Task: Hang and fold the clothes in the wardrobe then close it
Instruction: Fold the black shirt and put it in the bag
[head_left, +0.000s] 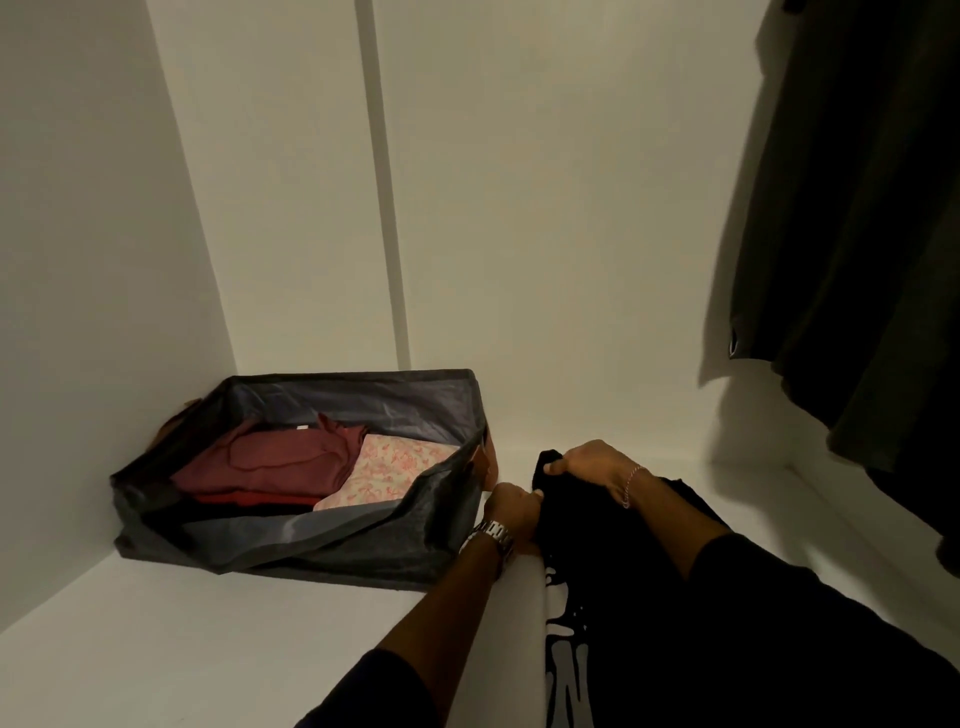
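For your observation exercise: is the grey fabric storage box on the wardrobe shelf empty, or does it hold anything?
Not empty. The grey storage box is open-topped and holds a folded maroon garment beside a folded pink patterned cloth.

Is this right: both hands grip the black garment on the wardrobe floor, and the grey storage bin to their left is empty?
Not empty. The head view shows the grey storage bin holding folded maroon clothes and a pink floral piece. The rest holds: left hand and right hand grip the black garment.
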